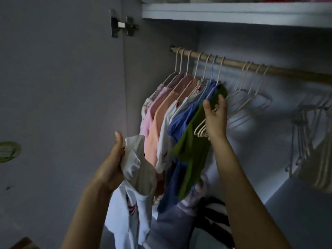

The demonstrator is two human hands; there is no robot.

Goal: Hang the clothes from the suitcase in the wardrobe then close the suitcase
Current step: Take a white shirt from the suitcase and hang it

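Note:
Inside the open wardrobe a wooden rail (280,69) carries several garments on white hangers: pink, peach, white, blue and a green one (192,142) at the right end of the row. My left hand (113,164) grips a bunched white garment (136,177) with a red print, held low in front of the hanging clothes. My right hand (215,117) is raised at the green garment's shoulder, its fingers and thumb pinching the green cloth beside some empty white hangers (202,128). The suitcase is out of view.
More empty white hangers (246,97) hang further right on the rail, and another bunch (309,141) at the far right. A shelf (233,13) runs above. The wardrobe door (59,87) stands open on the left. Folded fabric lies on the wardrobe floor (213,218).

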